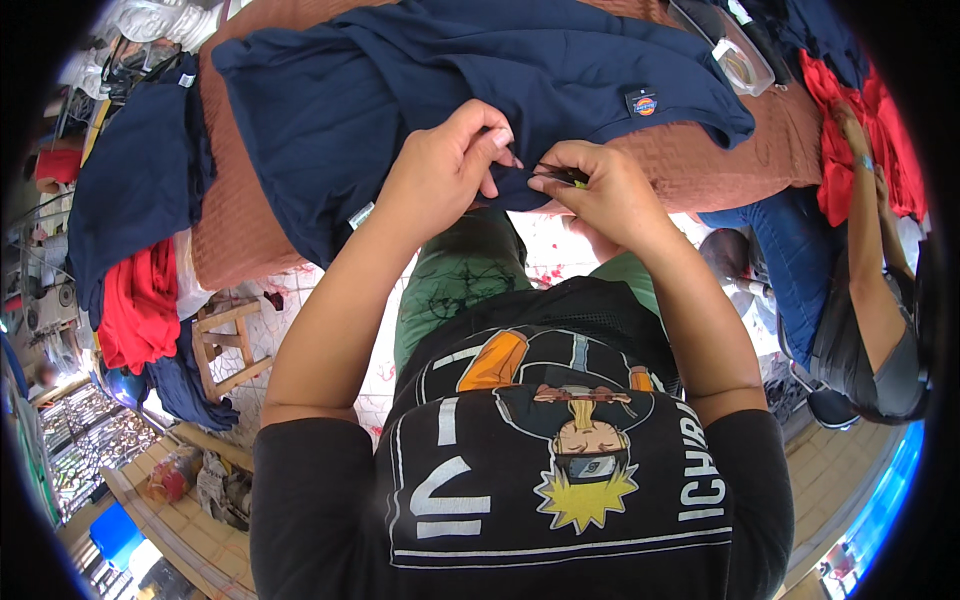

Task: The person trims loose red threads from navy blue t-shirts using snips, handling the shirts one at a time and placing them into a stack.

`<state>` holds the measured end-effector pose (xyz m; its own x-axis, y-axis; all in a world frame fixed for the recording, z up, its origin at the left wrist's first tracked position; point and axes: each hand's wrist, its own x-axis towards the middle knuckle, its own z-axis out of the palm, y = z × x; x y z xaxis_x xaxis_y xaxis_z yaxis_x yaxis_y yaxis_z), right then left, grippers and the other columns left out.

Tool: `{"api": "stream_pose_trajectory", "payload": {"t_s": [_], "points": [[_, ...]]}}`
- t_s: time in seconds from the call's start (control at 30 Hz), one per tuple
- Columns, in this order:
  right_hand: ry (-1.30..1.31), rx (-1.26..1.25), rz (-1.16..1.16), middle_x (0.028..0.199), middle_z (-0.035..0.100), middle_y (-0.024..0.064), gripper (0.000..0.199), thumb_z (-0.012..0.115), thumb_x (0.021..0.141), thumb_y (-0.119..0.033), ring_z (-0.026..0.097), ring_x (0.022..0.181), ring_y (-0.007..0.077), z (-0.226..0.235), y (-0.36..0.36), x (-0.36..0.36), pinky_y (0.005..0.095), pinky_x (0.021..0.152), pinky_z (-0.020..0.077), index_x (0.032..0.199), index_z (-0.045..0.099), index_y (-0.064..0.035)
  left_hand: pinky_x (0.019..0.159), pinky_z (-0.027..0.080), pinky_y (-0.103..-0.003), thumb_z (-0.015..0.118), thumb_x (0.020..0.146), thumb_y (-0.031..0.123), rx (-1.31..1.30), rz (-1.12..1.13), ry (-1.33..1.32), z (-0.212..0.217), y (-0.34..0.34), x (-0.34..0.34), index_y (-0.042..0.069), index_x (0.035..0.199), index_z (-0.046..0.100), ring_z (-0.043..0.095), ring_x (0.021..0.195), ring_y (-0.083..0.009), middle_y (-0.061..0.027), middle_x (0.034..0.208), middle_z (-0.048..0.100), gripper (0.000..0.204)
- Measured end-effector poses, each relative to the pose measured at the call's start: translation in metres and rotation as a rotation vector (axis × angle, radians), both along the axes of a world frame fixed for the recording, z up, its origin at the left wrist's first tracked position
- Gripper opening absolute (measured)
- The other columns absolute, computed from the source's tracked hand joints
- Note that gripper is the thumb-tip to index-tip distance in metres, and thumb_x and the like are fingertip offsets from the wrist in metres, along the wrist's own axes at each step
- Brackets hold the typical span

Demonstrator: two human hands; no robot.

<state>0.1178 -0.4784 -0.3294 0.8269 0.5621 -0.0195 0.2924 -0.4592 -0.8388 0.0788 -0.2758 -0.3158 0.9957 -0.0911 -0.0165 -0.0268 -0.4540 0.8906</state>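
Observation:
A navy blue garment (pixel 420 65) with a small sewn label lies spread over a table covered in brown textured cloth (pixel 245 230). My left hand (pixel 445 165) is above the garment's near edge, its thumb and forefinger pinched together. What they hold, if anything, is too small to make out. Close by on the right, my right hand (pixel 605 190) is closed on a small dark tool (pixel 567 176) with a yellow-green part, perhaps thread snips. Its tip points toward the left fingertips at the garment's edge; most of the tool is hidden in the hand.
More navy garments (pixel 140 180) hang over the table's left side, above red cloth (pixel 145 305) and a wooden stool (pixel 228 350). A clear plastic container (pixel 740 65) sits at the far right. Another person's arm (pixel 868 250) is at right, handling red fabric (pixel 890 150).

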Motion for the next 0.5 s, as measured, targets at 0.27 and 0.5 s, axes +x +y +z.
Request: {"api": "stream_pose_trajectory", "payload": {"t_s": [0.27,0.5], "points": [[0.003,0.235,-0.018,0.085,0.070,0.0104,0.023,0.076,0.080,-0.016,0.066,0.071,0.0183,-0.008,0.001,0.003,0.0319,0.066,0.0523,0.096,0.068,-0.0008,0.056,0.048,-0.024,0.053,0.099,0.020,-0.041,0.048,0.039,-0.004,-0.007,0.001,0.005,0.104,0.059,0.064,0.060,-0.0105,-0.0076,0.077,0.067,0.016],[0.219,0.360,-0.110,0.083,0.069,0.0043,0.018,0.072,0.085,-0.015,0.059,0.071,0.0071,-0.014,0.018,0.006,0.0241,0.064,0.0490,0.095,0.069,-0.0010,0.060,0.049,-0.022,0.058,0.096,0.020,-0.119,0.052,0.068,0.002,-0.011,0.001,0.004,0.111,0.059,0.065,0.065,-0.0111,-0.0077,0.082,0.069,0.021]]}}
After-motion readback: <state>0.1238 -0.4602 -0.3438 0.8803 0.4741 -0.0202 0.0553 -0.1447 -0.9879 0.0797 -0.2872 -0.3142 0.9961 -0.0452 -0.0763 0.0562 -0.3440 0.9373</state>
